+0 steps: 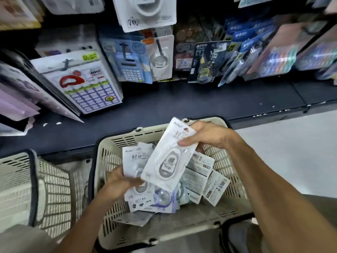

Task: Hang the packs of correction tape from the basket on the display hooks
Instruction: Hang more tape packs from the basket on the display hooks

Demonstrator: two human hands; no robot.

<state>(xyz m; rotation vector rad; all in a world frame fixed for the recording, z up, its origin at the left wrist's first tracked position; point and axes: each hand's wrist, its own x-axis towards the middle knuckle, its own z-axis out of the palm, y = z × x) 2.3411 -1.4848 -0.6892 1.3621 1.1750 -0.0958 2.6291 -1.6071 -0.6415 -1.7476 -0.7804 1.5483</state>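
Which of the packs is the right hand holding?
The tilted pack raised above the basket, pinched near its top by the right hand; the left hand holds another.

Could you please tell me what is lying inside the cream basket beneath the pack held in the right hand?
Inside the basket lie loose correction tape packs, some face down. The left hand grips another pack. The right hand holds the raised pack, which hides whatever lies beneath it.

basket (116,157) mouth: lying open above, both hands occupying its middle | display hooks (66,62): hanging packs (145,13) crowding them | dark shelf ledge (182,106): lying bare
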